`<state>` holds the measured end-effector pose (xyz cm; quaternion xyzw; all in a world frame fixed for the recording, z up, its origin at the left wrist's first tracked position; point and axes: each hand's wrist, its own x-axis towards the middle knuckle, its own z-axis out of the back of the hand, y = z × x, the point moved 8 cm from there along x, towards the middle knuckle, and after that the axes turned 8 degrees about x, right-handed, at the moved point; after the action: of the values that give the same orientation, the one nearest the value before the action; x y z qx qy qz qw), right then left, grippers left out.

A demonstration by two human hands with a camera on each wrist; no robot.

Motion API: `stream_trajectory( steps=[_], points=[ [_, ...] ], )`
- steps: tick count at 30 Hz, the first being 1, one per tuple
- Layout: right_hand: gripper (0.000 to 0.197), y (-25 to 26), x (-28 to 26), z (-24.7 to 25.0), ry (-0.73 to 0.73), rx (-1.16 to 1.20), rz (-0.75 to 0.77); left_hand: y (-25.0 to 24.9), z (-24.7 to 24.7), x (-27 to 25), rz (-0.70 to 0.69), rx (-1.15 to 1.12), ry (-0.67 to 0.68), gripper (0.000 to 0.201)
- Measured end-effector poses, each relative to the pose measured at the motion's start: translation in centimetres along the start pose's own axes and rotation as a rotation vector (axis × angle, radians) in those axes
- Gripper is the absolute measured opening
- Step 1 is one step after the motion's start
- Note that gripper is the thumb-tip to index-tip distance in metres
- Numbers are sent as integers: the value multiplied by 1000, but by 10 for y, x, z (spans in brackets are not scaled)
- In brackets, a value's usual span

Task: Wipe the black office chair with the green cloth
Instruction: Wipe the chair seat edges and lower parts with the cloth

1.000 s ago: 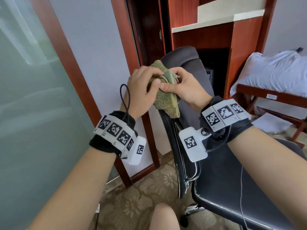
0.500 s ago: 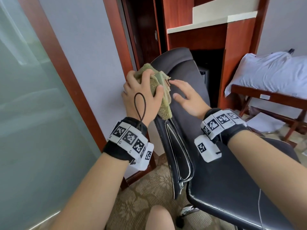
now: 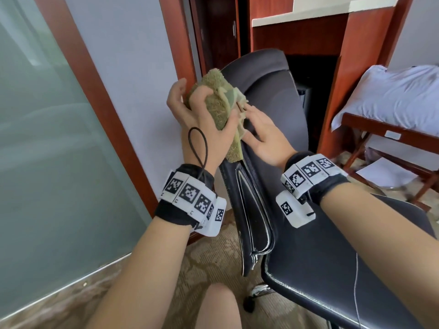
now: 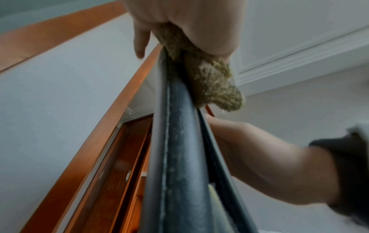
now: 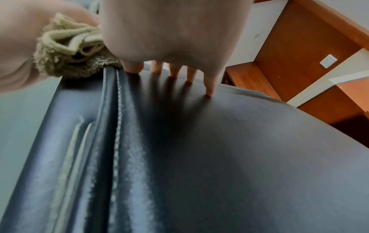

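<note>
The black office chair (image 3: 273, 96) stands ahead of me, its backrest (image 5: 219, 149) turned edge-on and its seat (image 3: 332, 269) to the lower right. My left hand (image 3: 202, 115) grips the folded green cloth (image 3: 218, 103) and holds it against the backrest's left edge (image 4: 175, 141). The cloth (image 4: 211, 78) hangs over that edge below my palm. My right hand (image 3: 259, 134) lies flat on the front of the backrest beside the cloth (image 5: 66, 52), its straight fingertips (image 5: 208, 93) touching the leather.
A frosted glass panel (image 3: 47, 138) with a red-brown wooden frame (image 3: 95, 103) fills the left. A wooden desk (image 3: 332, 43) stands behind the chair. To the right a wooden rack (image 3: 392, 134) carries white bedding (image 3: 392, 96). The floor is patterned carpet (image 3: 209, 269).
My right hand let go of the cloth and now lies flat on the backrest. My left hand keeps the cloth and has pressed it onto the backrest's left edge.
</note>
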<state>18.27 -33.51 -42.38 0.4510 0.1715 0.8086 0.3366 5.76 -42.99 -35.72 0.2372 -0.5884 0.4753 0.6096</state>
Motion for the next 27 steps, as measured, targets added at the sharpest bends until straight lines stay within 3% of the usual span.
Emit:
stream_trajectory(
  steps=[4,8,11,18,23,25,27],
  points=[
    [59,-1,0,-1,-3,-35,56,-13,-6,-5,-184,294,-4,24],
    [54,-10,4,-4,22,-45,108,-12,-16,-7,12,388,219,55],
    [50,-12,2,-4,23,-32,102,-3,-21,-5,118,273,343,59],
    [54,-7,-5,-6,64,22,101,-2,-11,-53,197,-79,187,49],
    [47,-10,-6,-5,108,-19,72,4,1,-11,227,-152,54,47],
    [60,-5,-8,-5,87,1,74,15,-1,8,327,-175,75,46],
    [60,-3,-10,-6,75,9,64,26,-5,14,439,-148,116,44]
  ],
)
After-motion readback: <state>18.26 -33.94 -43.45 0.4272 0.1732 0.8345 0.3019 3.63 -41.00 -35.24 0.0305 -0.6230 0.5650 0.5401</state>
